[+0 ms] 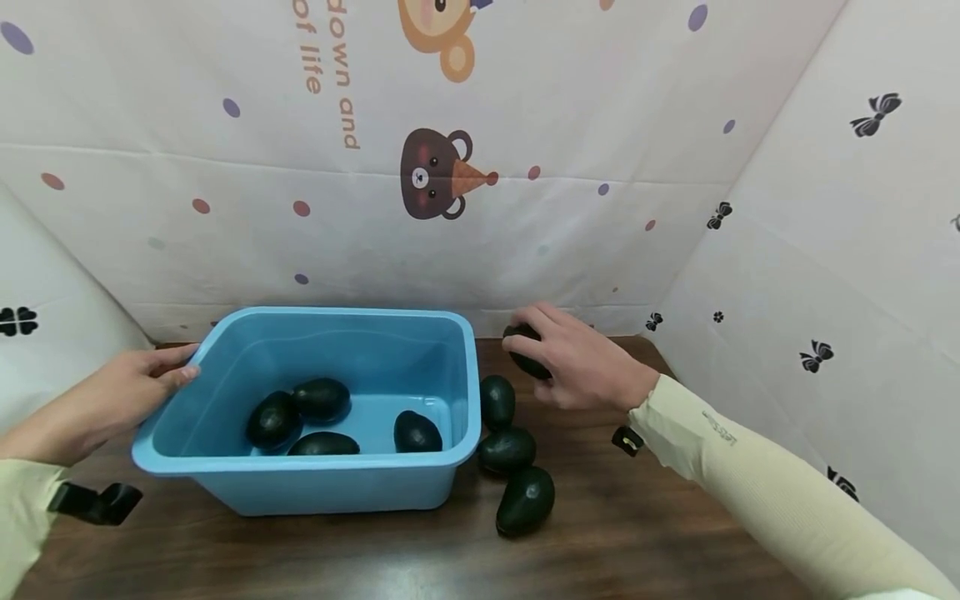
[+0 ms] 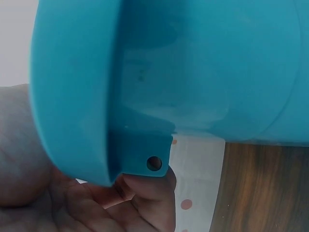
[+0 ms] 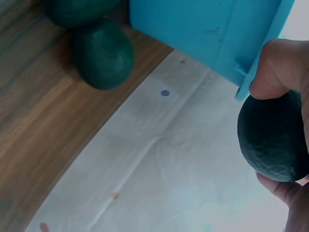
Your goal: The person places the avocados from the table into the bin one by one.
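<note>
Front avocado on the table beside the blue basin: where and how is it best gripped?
Likely across the widest part of the front avocado, from above and the right: it lies on its side, rounded, with the blue basin to its left and another avocado close behind.

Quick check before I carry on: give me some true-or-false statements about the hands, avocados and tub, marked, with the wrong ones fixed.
1. The left hand holds the blue tub at its left end. True.
2. Four avocados show inside the tub. True.
3. Both hands hold avocados. False: only the right hand does.
4. The avocados on the table lie left of the tub. False: three avocados lie on the table to its right.
5. The held avocado is outside the tub. True.
</note>
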`<state>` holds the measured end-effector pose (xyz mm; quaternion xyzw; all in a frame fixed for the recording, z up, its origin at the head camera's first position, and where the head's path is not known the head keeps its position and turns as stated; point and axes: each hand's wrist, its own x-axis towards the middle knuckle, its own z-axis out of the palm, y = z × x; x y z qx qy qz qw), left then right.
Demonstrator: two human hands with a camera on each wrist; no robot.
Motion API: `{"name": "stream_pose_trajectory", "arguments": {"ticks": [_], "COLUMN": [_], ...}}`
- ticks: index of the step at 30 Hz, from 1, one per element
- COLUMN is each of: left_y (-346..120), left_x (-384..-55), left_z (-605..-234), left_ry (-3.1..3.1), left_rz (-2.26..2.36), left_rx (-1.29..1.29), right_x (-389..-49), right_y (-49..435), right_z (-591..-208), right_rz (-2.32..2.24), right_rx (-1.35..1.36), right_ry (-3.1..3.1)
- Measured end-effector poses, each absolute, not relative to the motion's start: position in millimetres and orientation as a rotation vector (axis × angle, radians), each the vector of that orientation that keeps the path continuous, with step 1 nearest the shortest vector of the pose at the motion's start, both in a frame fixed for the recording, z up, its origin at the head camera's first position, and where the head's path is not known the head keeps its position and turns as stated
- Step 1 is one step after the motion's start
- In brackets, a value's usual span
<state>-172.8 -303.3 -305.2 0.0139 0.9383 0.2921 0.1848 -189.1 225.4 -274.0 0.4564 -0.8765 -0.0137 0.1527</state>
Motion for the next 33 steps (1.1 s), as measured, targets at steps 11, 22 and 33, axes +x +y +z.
{"name": "stream_pose_trajectory", "arguments": {"ticks": [11,22,33], "left_y": [-304.2,-304.9,-303.4], "left_x": [-173.3,-172.5,-173.3], "left_z": [-305.5,-307.3,-307.3], "left_ry": [2.64,2.655,2.671], "left_rz": [0.82,0.827,0.812], "left_rx": [0.048,0.067,0.049], "right_x": [-189.7,-196.2,-204.0], "right_y": [192.6,146.1,96.1], "right_z": [-254.4,-236.7,-225.0], "right_rz": [0.035,0.0,-0.014], "right_rx": [1.344,1.486,1.512], "right_ry": [-2.464,-2.363,-2.379]}}
